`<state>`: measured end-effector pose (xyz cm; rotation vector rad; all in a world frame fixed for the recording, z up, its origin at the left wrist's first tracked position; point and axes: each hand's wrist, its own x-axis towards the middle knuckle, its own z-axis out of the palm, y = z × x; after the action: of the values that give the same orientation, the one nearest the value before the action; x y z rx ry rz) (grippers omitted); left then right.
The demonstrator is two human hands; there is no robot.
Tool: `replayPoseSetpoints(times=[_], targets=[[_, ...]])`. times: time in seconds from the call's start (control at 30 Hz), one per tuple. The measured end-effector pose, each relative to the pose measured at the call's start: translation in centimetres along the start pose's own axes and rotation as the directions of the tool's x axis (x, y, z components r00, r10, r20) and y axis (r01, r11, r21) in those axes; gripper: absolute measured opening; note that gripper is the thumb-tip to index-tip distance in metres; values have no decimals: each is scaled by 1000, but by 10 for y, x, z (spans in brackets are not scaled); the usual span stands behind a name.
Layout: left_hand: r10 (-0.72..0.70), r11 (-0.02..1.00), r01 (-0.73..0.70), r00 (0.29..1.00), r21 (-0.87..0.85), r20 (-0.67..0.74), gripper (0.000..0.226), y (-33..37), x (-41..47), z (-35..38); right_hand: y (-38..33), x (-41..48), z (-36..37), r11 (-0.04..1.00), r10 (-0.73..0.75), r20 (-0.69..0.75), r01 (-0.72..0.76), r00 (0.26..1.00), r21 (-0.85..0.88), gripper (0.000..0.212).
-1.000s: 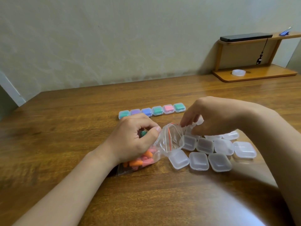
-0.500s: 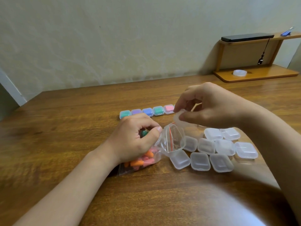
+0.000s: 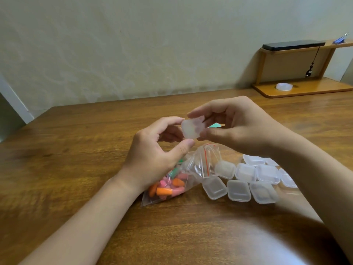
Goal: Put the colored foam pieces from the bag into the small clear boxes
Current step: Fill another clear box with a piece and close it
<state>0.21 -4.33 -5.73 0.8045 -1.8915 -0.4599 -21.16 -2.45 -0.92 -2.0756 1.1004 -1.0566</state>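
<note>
Lying nearest on the wooden table (image 3: 57, 169), the zip bag (image 3: 200, 165) sags on its side with its red-striped mouth gaping toward the right. The foam pieces (image 3: 166, 186), orange, pink and a little green, are heaped in its closed end. They look feather-light and squashy, so a gentle fingertip pinch on one piece at a time should do; the thin film is floppy and slick and will likely need steadying near the mouth. Just beside the bag's mouth sits a cluster of empty boxes (image 3: 246, 180), lids down, touching one another in rough rows. Above the bag, lifted off the table, one clear box (image 3: 191, 129) is held between both hands. The left hand (image 3: 158, 150) pinches its left edge between forefinger and thumb, and the right hand (image 3: 235, 125) pinches its other side, thumb below and forefinger on top. The box appears stiff, light and smooth, best gripped by its side walls, with a thumbnail at the lid seam to pop it open; whether the lid has parted yet is too blurred to tell. Farther back, against the wall, a low wooden shelf (image 3: 301, 90) carries a roll of tape (image 3: 284, 86) and a dark flat device (image 3: 292, 45).
</note>
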Motion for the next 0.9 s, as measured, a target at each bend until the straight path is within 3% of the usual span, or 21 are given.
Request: replayPoseSetpoints(times=[0.57,0.9], targets=[[93,994,-91,995,66,-30,40,-2,1,-1,-2,1,7,999,32,10,-32,999,4,38],[124,990,-123,992,66,-11,43,1,1,-2,0,1,12,999,-33,-55,33,998,-14,31]])
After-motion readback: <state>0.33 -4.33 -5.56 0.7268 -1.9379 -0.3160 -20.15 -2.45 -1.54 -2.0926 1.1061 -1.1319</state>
